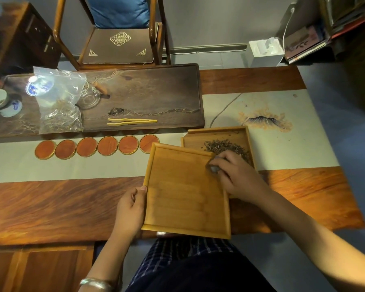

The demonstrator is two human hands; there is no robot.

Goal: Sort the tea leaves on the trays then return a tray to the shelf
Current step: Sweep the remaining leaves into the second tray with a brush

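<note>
Two bamboo trays, six coasters, one pile of tea on our table.

We count two square trays: the near tray (183, 192) is bare, pale and raised-rimmed, hanging slightly over the table's (51, 203) front edge and overlapping the far tray (236, 135), which holds a dark heap of tea leaves (226, 147). Our left hand (131, 209) grips the near tray's left rim, thumb on top. Our right hand (234, 175) rests curled at that tray's far right corner, fingertips pinched; we cannot tell if it holds leaves. Six round coasters (97, 147) line the runner, with one pair of tongs (131, 121) and one plastic bag (59, 102) on the dark tea board (156, 91) towards the back edge.
</note>
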